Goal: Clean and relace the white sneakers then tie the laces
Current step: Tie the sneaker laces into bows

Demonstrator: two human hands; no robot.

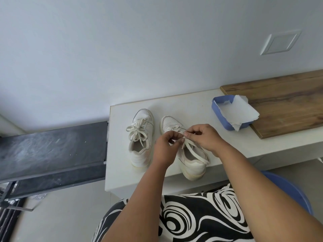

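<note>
Two white sneakers stand side by side on the white table (122, 172), toes pointing away from me. The left sneaker (140, 137) is laced, and its lace is tied in a bow over the tongue. The right sneaker (190, 159) sits under my hands. My left hand (165, 145) and my right hand (203, 136) meet above its tongue, each pinching the white lace (195, 151) between thumb and fingertips. A loose loop of lace trails back over the shoe's opening toward the heel. The hands hide the upper eyelets.
A blue tray (216, 109) with torn white paper (241, 112) in it stands at the back right, overlapping a wooden board (283, 102). A dark dusty surface (52, 151) lies left of the table. A blue chair edge (293, 189) shows at my right.
</note>
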